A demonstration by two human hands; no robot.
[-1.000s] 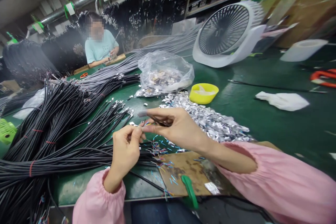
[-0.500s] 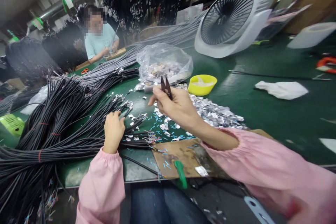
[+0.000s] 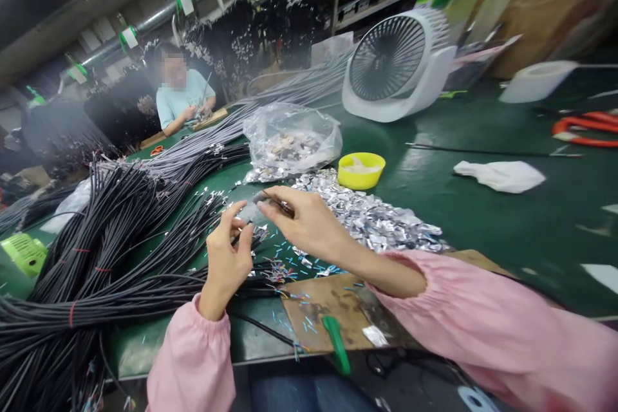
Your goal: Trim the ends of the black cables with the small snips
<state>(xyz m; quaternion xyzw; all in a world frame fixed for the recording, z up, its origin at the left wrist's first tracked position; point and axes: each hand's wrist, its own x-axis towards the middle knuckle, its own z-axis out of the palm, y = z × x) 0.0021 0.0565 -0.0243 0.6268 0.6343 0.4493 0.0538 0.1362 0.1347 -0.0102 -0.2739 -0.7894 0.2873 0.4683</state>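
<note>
My left hand (image 3: 226,257) is raised over the cut ends of the black cables (image 3: 188,225), its thumb and forefinger curved apart; a small dark tip shows near the thumb, too small to make out. My right hand (image 3: 309,222) is close beside it on the right, its fingers closed round dark snips (image 3: 280,205), whose blades are mostly hidden. Between the fingertips of both hands is a blurred greyish patch. Under and behind my right hand lies a heap of silver foil scraps (image 3: 386,219).
A clear bag of scraps (image 3: 294,141), a yellow dish (image 3: 361,171) and a white fan (image 3: 396,67) stand beyond my hands. Thick black cable bundles (image 3: 120,225) cover the left. A brown board (image 3: 313,322) with a green clip (image 3: 337,344) is at the front edge. A person (image 3: 186,100) sits far left.
My left hand has lifted off the cables and turned with its fingers apart. My right hand has moved down and left towards it, and the snips now point left instead of up. The view has shifted.
</note>
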